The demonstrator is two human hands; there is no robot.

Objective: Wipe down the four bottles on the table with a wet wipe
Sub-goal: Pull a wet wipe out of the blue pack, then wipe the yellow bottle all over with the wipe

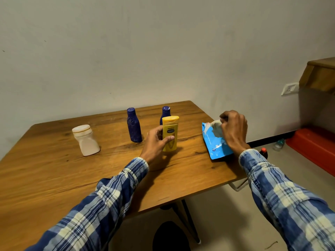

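Preparation is the step in hand, by my reading: no bottle has met the wipe [216, 128] yet. The right hand [233, 129] hovers over the far end of the blue pack [213, 145], which lies flat near the table's [54, 178] right edge. Its fingers are curled tight and pinch a bunched white wipe at the pack's opening; whether the wipe is fully free of the pack I cannot tell. The left hand [157, 140] wraps the yellow bottle [170, 133] at mid-table, thumb across the front label and fingers curled round the far side, a firm partial close on the body. That bottle stands with its long axis vertical, cap pointing up, label facing the person, and its base seems to rest on the wood. The right blue bottle [165, 112] stands just behind it, the left blue bottle [134, 125] a little to the left, and the white bottle [86, 140] well apart to the left; all three are upright with caps up and no hand on them. The next move probably calls for drawing the wipe clear without dragging the pack along, then bringing it across to the yellow bottle while the left hand steadies or lifts the bottle, so that the wipe can run along its length and round its sides.
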